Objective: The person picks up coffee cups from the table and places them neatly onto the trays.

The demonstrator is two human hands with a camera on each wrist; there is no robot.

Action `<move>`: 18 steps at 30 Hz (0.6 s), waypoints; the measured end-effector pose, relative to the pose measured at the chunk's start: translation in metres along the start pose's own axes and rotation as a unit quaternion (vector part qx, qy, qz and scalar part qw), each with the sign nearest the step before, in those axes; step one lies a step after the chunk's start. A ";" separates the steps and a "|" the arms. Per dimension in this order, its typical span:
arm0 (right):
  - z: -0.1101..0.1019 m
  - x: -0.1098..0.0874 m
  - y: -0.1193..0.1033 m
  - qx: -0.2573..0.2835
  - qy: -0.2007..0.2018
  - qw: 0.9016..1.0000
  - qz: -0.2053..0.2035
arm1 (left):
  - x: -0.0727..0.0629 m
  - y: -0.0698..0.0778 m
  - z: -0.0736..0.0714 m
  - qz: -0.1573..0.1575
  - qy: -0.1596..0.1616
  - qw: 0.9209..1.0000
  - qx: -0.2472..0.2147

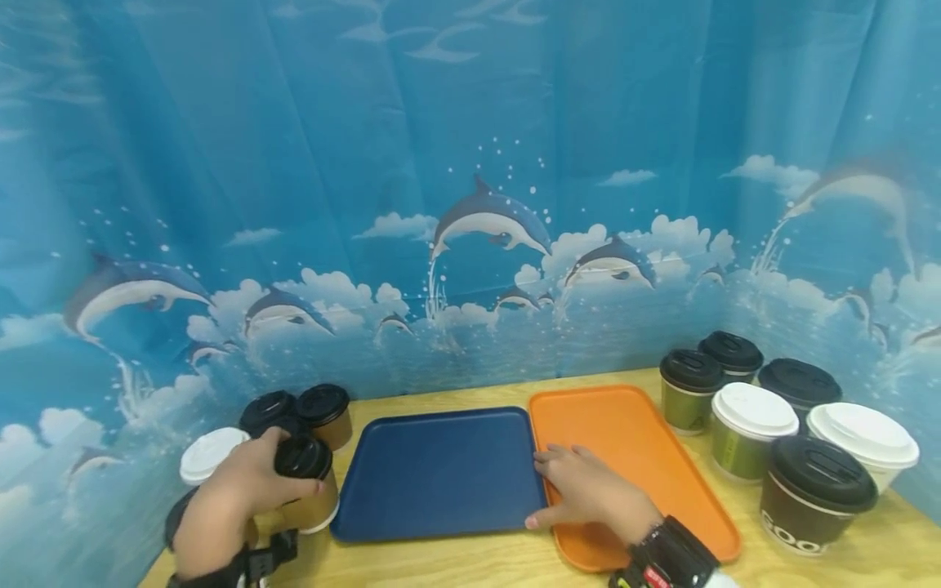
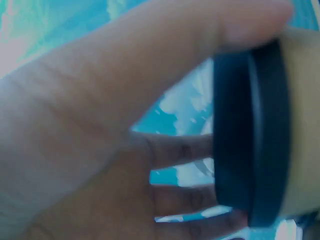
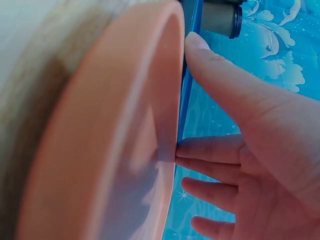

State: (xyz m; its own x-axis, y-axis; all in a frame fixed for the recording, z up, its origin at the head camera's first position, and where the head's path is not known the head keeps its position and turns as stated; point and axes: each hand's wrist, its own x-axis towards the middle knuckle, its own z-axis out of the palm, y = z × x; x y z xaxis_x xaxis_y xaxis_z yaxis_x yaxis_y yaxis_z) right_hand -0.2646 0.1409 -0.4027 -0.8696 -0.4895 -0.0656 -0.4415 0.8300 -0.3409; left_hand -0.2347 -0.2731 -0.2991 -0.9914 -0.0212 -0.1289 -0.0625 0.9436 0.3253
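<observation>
My left hand (image 1: 238,482) grips a tan paper coffee cup (image 1: 314,508) with a black lid (image 2: 255,135), thumb on one side and fingers on the other. The cup overlaps the left rim of the blue tray (image 1: 441,474) in the head view. My right hand (image 1: 591,494) lies over the line where the blue tray meets the orange tray (image 1: 625,433). Its fingers are fairly straight, and the right wrist view shows the thumb and fingertips right at the adjoining tray rims. No cup is in that hand.
Behind and beside my left hand stand more lidded cups, among them a brown one (image 1: 334,429) and one with a white lid (image 1: 211,454). Several cups, including a green one (image 1: 744,449) and a dark one (image 1: 801,510), cluster right of the orange tray. A dolphin-print curtain (image 1: 470,122) backs the wooden table (image 1: 426,563).
</observation>
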 end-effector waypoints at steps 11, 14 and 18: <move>0.001 0.002 0.000 -0.029 -0.002 1.000 -0.004 | 0.001 0.066 0.011 0.112 0.091 0.990 0.015; 0.002 0.003 0.000 -0.045 -0.006 0.999 0.004 | 0.014 0.086 0.025 0.140 0.095 0.986 0.015; 0.004 0.005 -0.001 -0.066 0.001 0.998 0.005 | 0.038 0.110 0.047 0.194 0.084 0.977 0.016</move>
State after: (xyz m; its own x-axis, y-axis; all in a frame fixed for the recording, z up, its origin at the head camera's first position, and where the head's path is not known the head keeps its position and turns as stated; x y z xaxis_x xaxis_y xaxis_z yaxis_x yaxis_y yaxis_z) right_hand -0.2678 0.1369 -0.4062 -0.8745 -0.4806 -0.0658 -0.4581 0.8627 -0.2142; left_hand -0.2734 -0.1549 -0.3125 -0.9450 0.2889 0.1536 0.3225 0.9015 0.2886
